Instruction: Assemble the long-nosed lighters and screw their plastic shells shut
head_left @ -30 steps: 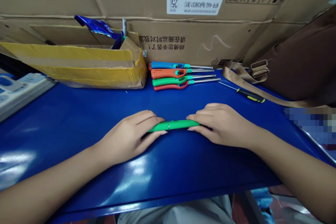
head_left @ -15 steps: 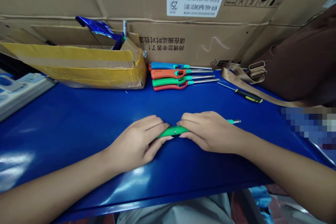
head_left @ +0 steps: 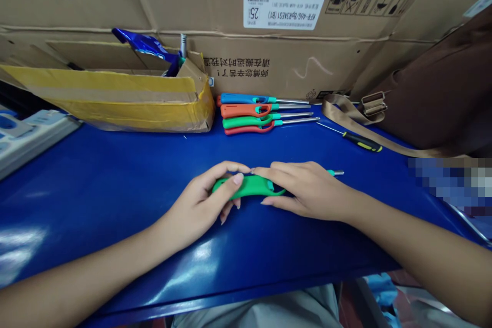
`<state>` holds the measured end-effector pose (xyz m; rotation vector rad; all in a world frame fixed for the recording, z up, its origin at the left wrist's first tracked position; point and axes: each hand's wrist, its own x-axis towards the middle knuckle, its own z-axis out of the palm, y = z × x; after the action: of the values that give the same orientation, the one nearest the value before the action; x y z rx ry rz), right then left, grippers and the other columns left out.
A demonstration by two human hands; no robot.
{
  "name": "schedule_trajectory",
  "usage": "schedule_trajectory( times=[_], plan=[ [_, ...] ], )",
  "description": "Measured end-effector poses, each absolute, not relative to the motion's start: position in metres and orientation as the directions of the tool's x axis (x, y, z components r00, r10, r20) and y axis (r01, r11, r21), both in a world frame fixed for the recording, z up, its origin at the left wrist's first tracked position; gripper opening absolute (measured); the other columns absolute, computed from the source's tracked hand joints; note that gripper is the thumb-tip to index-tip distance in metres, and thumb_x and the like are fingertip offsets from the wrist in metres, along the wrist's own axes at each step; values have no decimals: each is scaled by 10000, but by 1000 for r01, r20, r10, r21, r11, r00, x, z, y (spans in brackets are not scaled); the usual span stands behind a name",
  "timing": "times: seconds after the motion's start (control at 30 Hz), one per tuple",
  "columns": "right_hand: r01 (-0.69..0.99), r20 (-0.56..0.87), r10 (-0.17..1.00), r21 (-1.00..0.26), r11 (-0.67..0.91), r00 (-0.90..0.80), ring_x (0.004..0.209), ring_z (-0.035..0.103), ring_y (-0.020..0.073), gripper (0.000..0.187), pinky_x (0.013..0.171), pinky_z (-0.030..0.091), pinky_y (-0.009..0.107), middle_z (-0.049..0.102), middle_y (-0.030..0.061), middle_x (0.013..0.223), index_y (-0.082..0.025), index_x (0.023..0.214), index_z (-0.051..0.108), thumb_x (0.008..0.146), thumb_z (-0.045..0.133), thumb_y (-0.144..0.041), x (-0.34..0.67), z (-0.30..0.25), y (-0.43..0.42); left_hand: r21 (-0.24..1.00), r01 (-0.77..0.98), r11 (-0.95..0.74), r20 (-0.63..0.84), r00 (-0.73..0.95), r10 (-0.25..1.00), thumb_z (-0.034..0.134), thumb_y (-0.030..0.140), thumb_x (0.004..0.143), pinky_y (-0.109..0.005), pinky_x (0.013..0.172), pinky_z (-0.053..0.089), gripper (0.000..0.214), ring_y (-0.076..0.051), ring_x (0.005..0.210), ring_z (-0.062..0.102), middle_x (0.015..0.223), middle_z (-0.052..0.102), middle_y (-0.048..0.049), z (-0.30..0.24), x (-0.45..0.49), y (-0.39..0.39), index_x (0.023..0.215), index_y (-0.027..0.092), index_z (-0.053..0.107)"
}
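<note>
A green long-nosed gas lighter (head_left: 253, 186) lies across the front middle of the blue table, its metal tip pointing right. My left hand (head_left: 209, 195) grips the handle end, thumb on top and fingers curled beneath. Over the trigger and barrel part rests my right hand (head_left: 307, 189), with its fingers around the lighter; they hide most of the barrel. Behind them, several lighters in blue, orange, green and red (head_left: 249, 128) lie side by side, nozzles to the right.
Left of the lighters stands a taped cardboard box (head_left: 154, 107) with a blue wrapper in it. A screwdriver (head_left: 363, 142) and a tan strap (head_left: 348, 115) lie at the right, by a brown bag (head_left: 434, 87). A power strip (head_left: 34, 138) sits at the left edge.
The green lighter has turned about its length, so its broad side and trigger opening now show. My left hand has shifted its grip, bringing the thumb on top.
</note>
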<state>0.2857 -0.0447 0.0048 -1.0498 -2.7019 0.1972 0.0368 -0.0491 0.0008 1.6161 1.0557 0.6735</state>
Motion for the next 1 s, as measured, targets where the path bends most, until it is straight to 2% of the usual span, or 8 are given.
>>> schedule_trajectory(
  times=[0.07, 0.13, 0.27, 0.4, 0.6, 0.73, 0.83, 1.0],
  plan=[
    [627, 177, 674, -258, 735, -717, 999, 706, 233, 482, 744, 500, 323, 721, 89, 1118, -179, 1357, 563, 1062, 368, -507, 288, 6, -44, 858, 380, -346, 111, 521, 847, 622, 434, 960, -231, 651, 544, 337, -136, 686, 661, 873, 728, -6, -1, 31, -46, 1214, 215, 643],
    [593, 161, 657, -315, 741, -736, 981, 701, 211, 436, 769, 498, 312, 726, 77, 1101, -188, 1315, 587, 1072, 363, -473, 289, 8, -43, 730, 398, -556, 243, 609, 755, 670, 361, 945, -241, 801, 552, 291, -157, 858, 704, 1042, 755, -24, -3, 26, -43, 1204, 228, 676],
    [525, 153, 615, -388, 758, -774, 934, 680, 187, 394, 765, 489, 292, 716, 62, 1045, -192, 1268, 612, 1055, 430, -469, 286, 9, -45, 604, 335, -723, 317, 731, 604, 595, 320, 1007, -211, 777, 547, 271, -137, 833, 707, 982, 750, -12, -7, 23, -42, 1252, 238, 673],
    [501, 131, 595, -417, 758, -793, 884, 655, 173, 328, 784, 492, 289, 711, 64, 999, -170, 1150, 654, 1062, 434, -396, 282, 10, -50, 536, 296, -791, 347, 777, 525, 549, 336, 1033, -217, 743, 551, 261, -137, 797, 714, 986, 761, -31, -8, 26, -45, 1220, 209, 679],
    [491, 127, 580, -407, 770, -805, 852, 635, 164, 297, 784, 479, 276, 698, 52, 946, -159, 1071, 661, 1063, 438, -356, 281, 10, -52, 445, 347, -826, 348, 783, 516, 545, 316, 1032, -246, 703, 540, 230, -152, 769, 725, 981, 773, -39, -5, 28, -48, 1151, 183, 690],
    [490, 138, 589, -422, 763, -797, 817, 638, 146, 335, 740, 457, 256, 700, 31, 929, -174, 1073, 670, 1049, 466, -438, 282, 6, -50, 407, 364, -838, 352, 783, 512, 536, 348, 1036, -242, 676, 527, 240, -150, 741, 719, 912, 762, -28, -6, 26, -47, 1095, 179, 695],
    [529, 133, 618, -398, 749, -775, 756, 644, 145, 379, 680, 425, 258, 713, 21, 879, -177, 1034, 688, 1001, 535, -522, 289, 7, -47, 382, 352, -854, 373, 787, 491, 527, 366, 1042, -237, 710, 537, 256, -150, 773, 723, 933, 762, -30, -6, 23, -45, 1135, 181, 679],
    [600, 27, 647, -348, 721, -762, 699, 629, 146, 173, 639, 371, 266, 711, 13, 815, -182, 996, 689, 993, 543, -275, 301, 17, -42, 358, 354, -864, 418, 767, 487, 576, 331, 1022, -239, 726, 549, 219, -146, 767, 721, 956, 768, -30, -5, 15, -40, 1149, 179, 669]
  ],
)
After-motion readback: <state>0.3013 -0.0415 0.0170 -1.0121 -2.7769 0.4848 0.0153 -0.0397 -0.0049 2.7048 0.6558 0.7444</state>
